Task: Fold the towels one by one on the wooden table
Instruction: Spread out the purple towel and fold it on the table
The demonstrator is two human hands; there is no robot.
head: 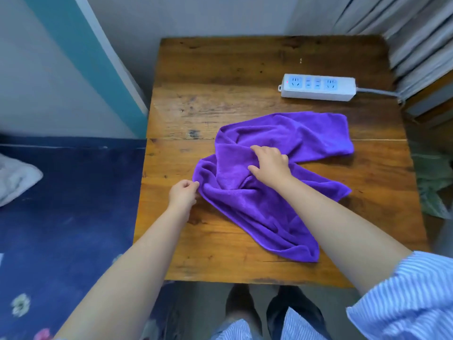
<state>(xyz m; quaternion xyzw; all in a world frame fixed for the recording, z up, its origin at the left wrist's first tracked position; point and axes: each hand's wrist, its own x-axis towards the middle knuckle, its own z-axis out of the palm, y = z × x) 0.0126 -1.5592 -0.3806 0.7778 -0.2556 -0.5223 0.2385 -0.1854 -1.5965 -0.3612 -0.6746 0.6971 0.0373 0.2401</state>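
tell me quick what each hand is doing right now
Left hand: pinches the left edge of the purple towel.
Right hand: fingers curled, gripping a fold in the towel's middle.

Purple towel (269,204) crumpled, unfolded, mid wooden table (220,82).
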